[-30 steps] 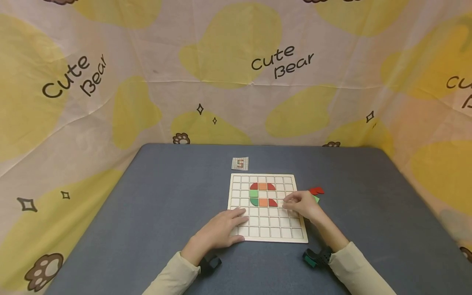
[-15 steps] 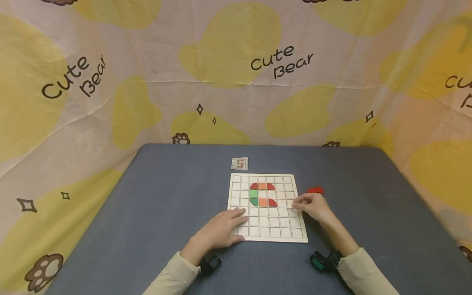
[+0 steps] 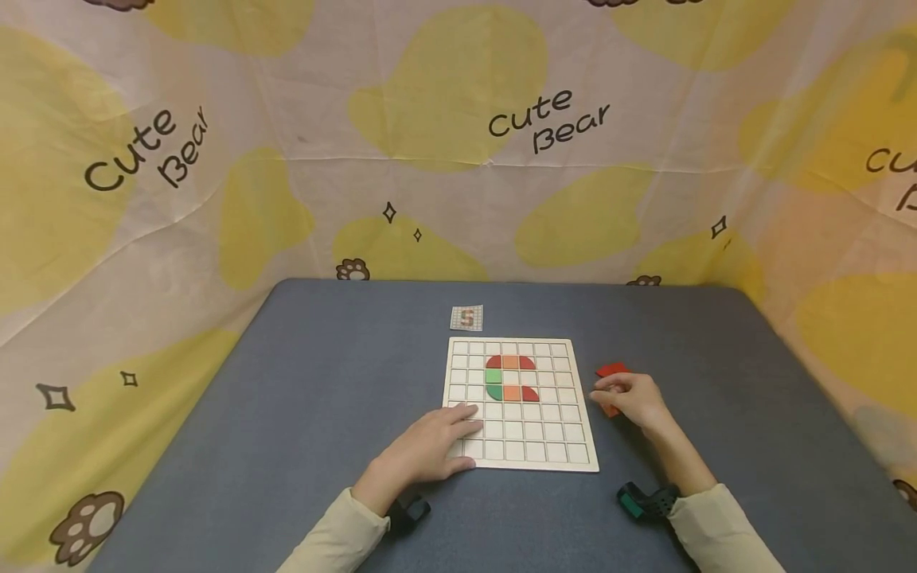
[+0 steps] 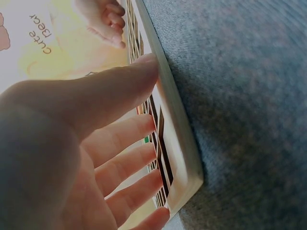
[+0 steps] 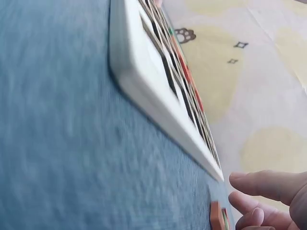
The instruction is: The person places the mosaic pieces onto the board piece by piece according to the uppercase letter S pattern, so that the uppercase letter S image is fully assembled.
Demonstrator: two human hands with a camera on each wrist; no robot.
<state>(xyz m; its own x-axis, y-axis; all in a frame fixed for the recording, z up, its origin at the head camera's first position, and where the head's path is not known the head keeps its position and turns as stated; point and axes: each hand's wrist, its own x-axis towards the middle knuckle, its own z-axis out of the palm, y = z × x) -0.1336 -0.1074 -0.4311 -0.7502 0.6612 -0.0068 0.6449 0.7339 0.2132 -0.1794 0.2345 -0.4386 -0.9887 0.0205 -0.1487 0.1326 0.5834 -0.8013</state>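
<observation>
A pale gridded board lies on the table in the head view. Set in its cells are red quarter-circles, orange squares, a light green square and a dark green quarter-circle, forming a C-like shape. My left hand rests on the board's near left corner, fingers straight, thumb at the edge. Right of the board, my right hand hovers by loose red pieces and an orange piece. Its fingers are loosely bent and apart in the right wrist view, with nothing visible between them.
A small card printed with a coloured S on a grid lies beyond the board. The blue-grey tabletop reaches back to a hanging yellow-and-white cloth. Each wrist wears a dark strap-on device.
My right hand has moved rightward off the board to beside the loose pieces, covering some of them. My left hand and the pieces on the board have stayed put.
</observation>
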